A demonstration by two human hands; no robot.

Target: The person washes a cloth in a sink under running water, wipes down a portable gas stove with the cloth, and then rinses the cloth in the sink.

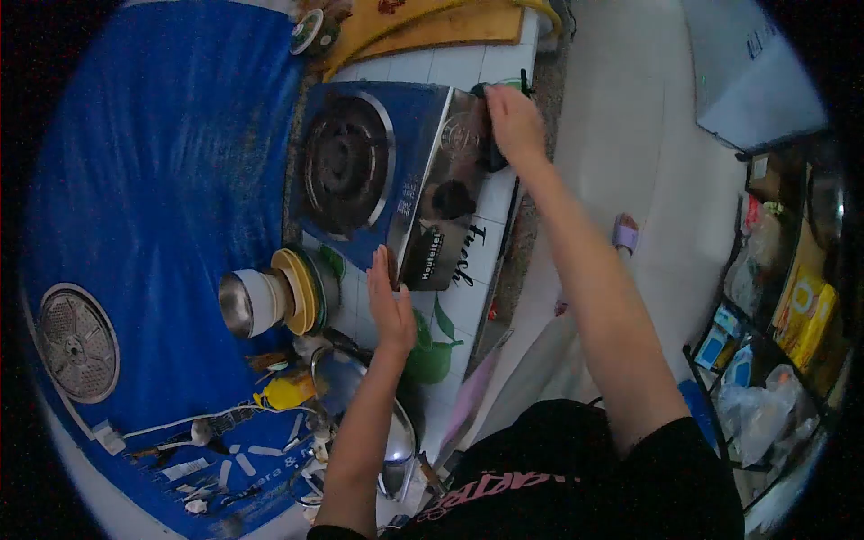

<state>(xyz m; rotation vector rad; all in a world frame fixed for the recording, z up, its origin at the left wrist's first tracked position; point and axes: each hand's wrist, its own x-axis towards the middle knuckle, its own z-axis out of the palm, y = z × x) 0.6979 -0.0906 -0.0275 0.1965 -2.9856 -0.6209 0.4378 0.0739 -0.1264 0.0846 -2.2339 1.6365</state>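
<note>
A gas stove (414,189) with a single round burner (346,162) and a shiny front panel with a black knob (453,200) stands on a tiled-pattern counter. My left hand (393,310) rests with fingers stretched out and flat against the stove's near side edge. At the far end of the front panel, my right hand (516,130) has its fingers closed over a dark, cloth-like thing (491,148). That thing lies between the hand and the panel; its exact kind is hard to see in the dim light.
Stacked bowls (274,297), a metal pot lid (396,450) and a yellow item (286,391) are beside the stove. A wooden board (450,27) with a yellow hose lies beyond it. Blue sheeting (171,180) covers the wall. A shelf with bags (765,396) stands across the floor.
</note>
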